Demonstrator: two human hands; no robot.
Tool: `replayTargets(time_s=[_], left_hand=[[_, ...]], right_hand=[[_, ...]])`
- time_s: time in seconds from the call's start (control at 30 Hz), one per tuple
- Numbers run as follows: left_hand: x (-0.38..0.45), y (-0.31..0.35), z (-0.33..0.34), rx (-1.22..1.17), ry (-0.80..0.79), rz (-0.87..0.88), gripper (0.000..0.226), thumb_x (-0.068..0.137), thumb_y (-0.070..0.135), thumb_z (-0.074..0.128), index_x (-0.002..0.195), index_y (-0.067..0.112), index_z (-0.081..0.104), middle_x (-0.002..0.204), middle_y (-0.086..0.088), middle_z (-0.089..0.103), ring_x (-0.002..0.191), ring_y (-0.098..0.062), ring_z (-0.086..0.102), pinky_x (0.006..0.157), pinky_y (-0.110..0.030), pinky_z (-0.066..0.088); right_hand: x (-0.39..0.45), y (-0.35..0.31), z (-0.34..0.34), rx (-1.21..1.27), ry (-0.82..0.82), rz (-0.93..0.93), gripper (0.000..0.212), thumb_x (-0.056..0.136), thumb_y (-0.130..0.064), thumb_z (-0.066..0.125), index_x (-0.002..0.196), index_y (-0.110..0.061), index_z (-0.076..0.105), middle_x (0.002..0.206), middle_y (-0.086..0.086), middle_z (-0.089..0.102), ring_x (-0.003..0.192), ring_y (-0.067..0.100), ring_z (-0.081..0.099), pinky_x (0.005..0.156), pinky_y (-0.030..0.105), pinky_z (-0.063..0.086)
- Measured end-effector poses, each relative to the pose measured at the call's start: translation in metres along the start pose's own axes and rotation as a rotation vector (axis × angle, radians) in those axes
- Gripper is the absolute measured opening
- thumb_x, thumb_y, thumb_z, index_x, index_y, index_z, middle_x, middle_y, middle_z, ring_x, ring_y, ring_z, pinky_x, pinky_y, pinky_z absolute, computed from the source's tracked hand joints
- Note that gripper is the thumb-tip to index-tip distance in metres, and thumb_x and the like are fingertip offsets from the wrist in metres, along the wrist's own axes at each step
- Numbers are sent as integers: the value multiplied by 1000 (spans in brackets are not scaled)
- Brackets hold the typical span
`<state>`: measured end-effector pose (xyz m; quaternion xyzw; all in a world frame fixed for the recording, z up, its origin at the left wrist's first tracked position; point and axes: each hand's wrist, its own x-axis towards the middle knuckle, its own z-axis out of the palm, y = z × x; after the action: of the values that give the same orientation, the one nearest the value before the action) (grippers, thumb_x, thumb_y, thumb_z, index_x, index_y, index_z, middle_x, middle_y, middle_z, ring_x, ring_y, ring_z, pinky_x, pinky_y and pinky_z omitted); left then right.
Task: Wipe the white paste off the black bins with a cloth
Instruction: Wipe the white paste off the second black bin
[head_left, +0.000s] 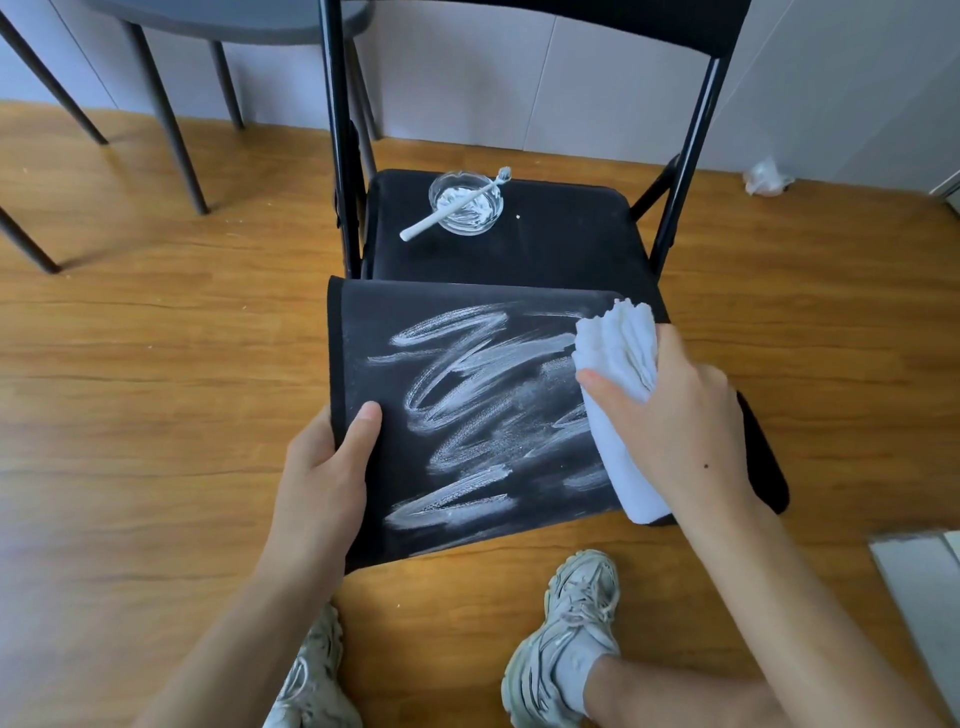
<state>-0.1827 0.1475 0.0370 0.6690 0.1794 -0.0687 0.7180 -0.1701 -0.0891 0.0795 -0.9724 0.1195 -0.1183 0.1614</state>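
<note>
Two shoes (566, 639), pale and laced, on the wood floor (156, 364) nearest the camera, below both wrists.

Left hand (322, 467): grips the bin's left edge, thumb (363, 431) laid flat on the smeared face, remaining fingers curled round behind and out of sight. Serves as the steadying hold.

Bin (374, 322): black, soft-sided, held tilted with one broad face upward, its far edge meeting the front of the chair seat (571, 239). Located between the two hands.

Paste (467, 400): white zigzag streaks over most of the face, from just right of the left thumb across to the cloth. Fainter and hazier near the cloth; thick at the lowest streak.

Right hand (670, 415): fingers curled over a bunched white cloth (613, 338), thumb pressed against its side; cloth pressed on the bin's right part, its loose end trailing below the palm.

Step, as judged: wiping just under way; most paste remains. Next move likely calls for firm strokes leftward toward the left thumb, with the left grip held tight so the soft face does not buckle, and the cloth refolded once loaded.

Beyond the fingertips, on the seat: glass dish (466, 205) with white paste, toothbrush (452, 205) resting across it.
</note>
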Motion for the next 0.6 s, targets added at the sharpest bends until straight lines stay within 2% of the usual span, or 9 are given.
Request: replayTargets(time_s=[0.13,0.23,0.3,0.37,0.53,0.6], left_hand=[[0,2,2,24,-9,34,19,102,26,49,97,23,68,90,10,76,83,-8,72,70,-25,52],[4,5,3,87,12,99,17,101,22,50,93,19,65,77,17,74,72,1,69,58,-13,49],[5,6,5,96,35,115,18,101,20,51,90,18,65,73,15,72,66,4,67,52,-9,46],[6,6,6,103,68,129,18,101,20,52,91,17,66,76,11,71,63,6,65,51,-8,45],[11,3,3,158,85,200,13,100,15,52,98,18,65,76,18,71,69,8,64,56,-7,45],[11,4,0,277,64,273,23,100,13,51,120,22,59,100,20,69,91,11,62,73,-6,47]], right_hand=[[12,-1,0,21,1,-75,34,86,-50,58,92,-21,41,74,-6,49,58,11,47,45,18,25],[35,-8,0,2,5,-136,33,88,-46,59,85,-19,39,65,-9,43,54,9,43,43,23,24],[47,-15,1,-22,18,-160,34,89,-44,59,83,-18,37,60,-11,36,53,12,40,43,24,20],[48,-19,3,-63,39,-200,34,89,-42,58,83,-18,36,59,-12,32,56,18,42,43,25,20],[-2,-6,5,-28,42,-346,15,88,-27,61,90,-15,53,65,-2,51,54,24,54,45,26,34],[-23,2,5,-5,16,-371,12,85,-23,62,93,-15,58,65,-1,55,51,24,56,44,25,36]])
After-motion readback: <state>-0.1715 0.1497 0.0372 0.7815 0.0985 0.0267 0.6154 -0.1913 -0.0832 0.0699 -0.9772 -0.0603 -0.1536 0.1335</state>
